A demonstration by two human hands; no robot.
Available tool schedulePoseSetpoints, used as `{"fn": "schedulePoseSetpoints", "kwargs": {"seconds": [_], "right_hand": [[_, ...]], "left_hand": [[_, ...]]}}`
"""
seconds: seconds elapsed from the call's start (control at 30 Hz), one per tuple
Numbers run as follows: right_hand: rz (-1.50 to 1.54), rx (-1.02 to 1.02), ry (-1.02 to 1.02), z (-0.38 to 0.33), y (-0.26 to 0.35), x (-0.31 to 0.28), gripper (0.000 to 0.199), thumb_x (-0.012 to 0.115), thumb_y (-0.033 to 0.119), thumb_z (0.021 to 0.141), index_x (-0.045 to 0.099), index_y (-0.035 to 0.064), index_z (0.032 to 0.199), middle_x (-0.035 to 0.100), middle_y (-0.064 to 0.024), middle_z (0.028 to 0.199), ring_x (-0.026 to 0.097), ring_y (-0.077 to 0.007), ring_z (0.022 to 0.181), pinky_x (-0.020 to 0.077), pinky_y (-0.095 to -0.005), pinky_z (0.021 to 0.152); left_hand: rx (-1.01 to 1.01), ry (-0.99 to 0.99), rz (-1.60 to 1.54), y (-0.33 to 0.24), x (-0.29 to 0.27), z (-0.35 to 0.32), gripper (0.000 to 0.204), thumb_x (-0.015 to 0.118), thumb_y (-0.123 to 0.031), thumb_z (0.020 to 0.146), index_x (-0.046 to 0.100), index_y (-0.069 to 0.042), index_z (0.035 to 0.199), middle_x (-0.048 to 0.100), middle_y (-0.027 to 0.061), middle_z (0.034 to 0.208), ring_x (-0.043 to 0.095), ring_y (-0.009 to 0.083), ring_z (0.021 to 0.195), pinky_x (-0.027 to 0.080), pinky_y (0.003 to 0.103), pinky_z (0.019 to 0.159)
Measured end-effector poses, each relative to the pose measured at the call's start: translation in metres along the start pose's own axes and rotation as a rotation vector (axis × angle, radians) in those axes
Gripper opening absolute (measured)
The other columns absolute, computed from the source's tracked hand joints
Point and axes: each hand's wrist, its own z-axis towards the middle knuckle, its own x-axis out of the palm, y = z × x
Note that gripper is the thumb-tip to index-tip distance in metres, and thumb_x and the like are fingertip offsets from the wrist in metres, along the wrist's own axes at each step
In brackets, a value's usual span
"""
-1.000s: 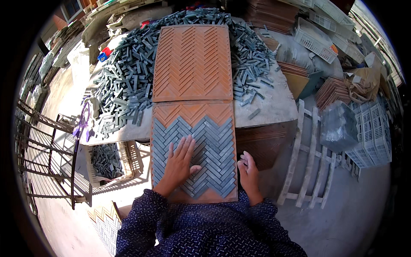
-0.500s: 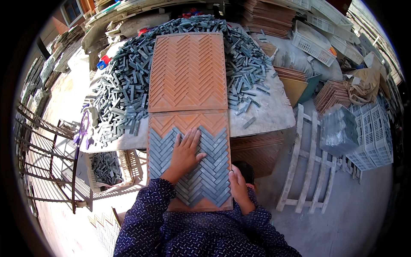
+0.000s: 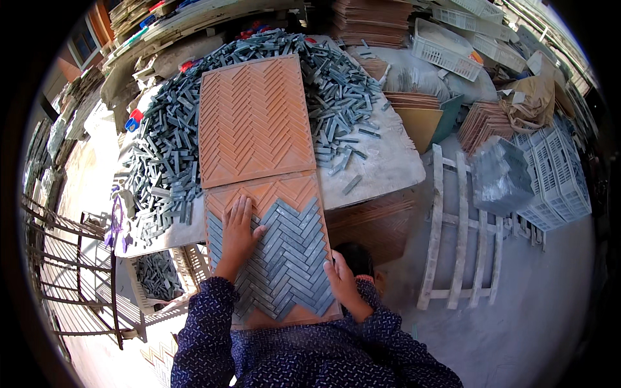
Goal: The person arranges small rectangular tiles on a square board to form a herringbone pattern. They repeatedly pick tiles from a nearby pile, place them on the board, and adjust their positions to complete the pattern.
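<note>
Now you are pressing your flat, open left hand (image 3: 238, 231) on grey strips (image 3: 284, 262) filling the near tray (image 3: 294, 191); your right hand (image 3: 343, 281) is gripping its edge; top rows remain empty.

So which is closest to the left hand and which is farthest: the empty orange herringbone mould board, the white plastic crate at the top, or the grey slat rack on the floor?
From the left hand:
1. Empty orange herringbone mould board, just above it on the table.
2. Grey slat rack, to the right on the floor.
3. White plastic crate, top right, beyond the table.
</note>
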Motion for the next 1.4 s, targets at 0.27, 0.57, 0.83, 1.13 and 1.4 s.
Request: {"fn": "schedulePoseSetpoints", "kwargs": {"seconds": [0.27, 0.57, 0.83, 1.13, 1.4], "right_hand": [[0.074, -0.039, 0.026, -0.004, -0.003, 0.000, 0.044, 0.045, 0.027, 0.099, 0.039, -0.0016, 0.132, 0.056, -0.0168, 0.119, 0.054, -0.0207, 0.110, 0.0411, -0.0310, 0.092], [0.375, 0.128, 0.121, 0.003, -0.001, -0.004, 0.052, 0.025, 0.038, 0.103, 0.041, -0.0010, 0.133, 0.052, -0.0104, 0.126, 0.051, -0.0157, 0.111, 0.0376, -0.0277, 0.098], [0.692, 0.378, 0.133, 0.001, -0.001, -0.006, 0.060, 0.026, 0.047, 0.101, 0.041, -0.0018, 0.133, 0.052, -0.0115, 0.128, 0.052, -0.0169, 0.113, 0.0415, -0.0278, 0.095], [0.728, 0.334, 0.169, 0.003, 0.002, -0.007, 0.062, 0.024, 0.048, 0.100, 0.040, -0.0026, 0.133, 0.050, -0.0127, 0.131, 0.052, -0.0171, 0.113, 0.0431, -0.0284, 0.093], [0.593, 0.264, 0.169, 0.000, 0.009, -0.008, 0.069, 0.022, 0.054, 0.098, 0.035, -0.0011, 0.138, 0.041, -0.0128, 0.141, 0.040, -0.0215, 0.128, 0.0327, -0.0319, 0.105]], "left_hand": [[0.212, -0.009, -0.001, -0.063, 0.010, 0.012, 0.085, 0.051, -0.055, 0.083, 0.023, -0.003, 0.145, 0.026, 0.0134, 0.150, 0.022, 0.0275, 0.140, 0.011, 0.049, 0.113], [0.270, -0.065, 0.009, -0.086, 0.017, -0.004, 0.081, 0.047, -0.055, 0.085, 0.028, -0.002, 0.143, 0.031, 0.0143, 0.148, 0.027, 0.0265, 0.138, 0.014, 0.050, 0.112], [0.323, 0.079, -0.050, -0.121, 0.017, -0.054, 0.086, 0.043, -0.061, 0.084, 0.025, -0.002, 0.144, 0.024, 0.0166, 0.150, 0.021, 0.0306, 0.140, 0.014, 0.051, 0.112], [0.326, 0.063, -0.054, -0.125, 0.023, -0.065, 0.089, 0.043, -0.064, 0.081, 0.026, -0.003, 0.144, 0.025, 0.0157, 0.150, 0.022, 0.0290, 0.140, 0.015, 0.050, 0.112], [0.376, 0.044, -0.144, -0.132, 0.025, -0.091, 0.092, 0.043, -0.065, 0.079, 0.028, 0.000, 0.142, 0.027, 0.0145, 0.149, 0.024, 0.0277, 0.139, 0.017, 0.051, 0.111]]}}
